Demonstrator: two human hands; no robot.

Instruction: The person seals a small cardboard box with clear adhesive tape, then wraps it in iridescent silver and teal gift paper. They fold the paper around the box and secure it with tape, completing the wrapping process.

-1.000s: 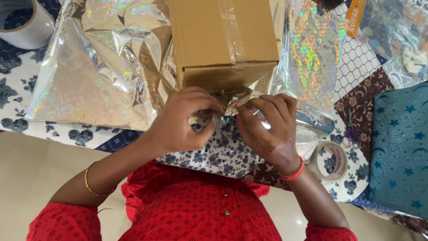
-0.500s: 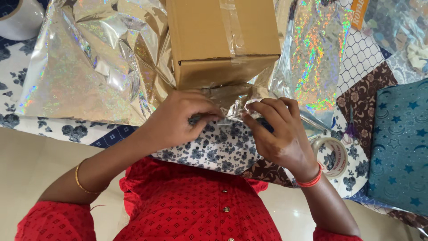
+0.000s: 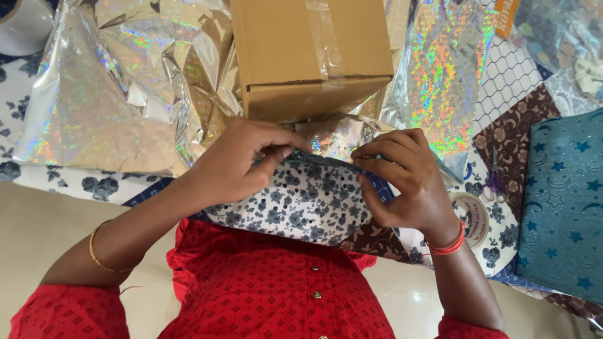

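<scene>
One cardboard box (image 3: pixel 312 56) sits on one sheet of holographic silver wrap (image 3: pixel 94 100), its long axis running away from the person. The left hand (image 3: pixel 235 164) and right hand (image 3: pixel 402 179) each pinch the wrap's near edge just below the box; one tape roll (image 3: pixel 472 216) lies nearby.

A sheet of silver holographic wrapping paper (image 3: pixel 113 100) lies crumpled and spread wide over the floral cloth, flashing rainbow speckles, most strongly on its right part. A plain brown cardboard box (image 3: pixel 311 53) sits upright on the middle of the sheet, its top seam sealed with a strip of clear tape, its near face turned toward the person. The sheet's near edge is lifted just below that face, pinched between the left hand (image 3: pixel 235 164) and the right hand (image 3: pixel 405 182).
</scene>
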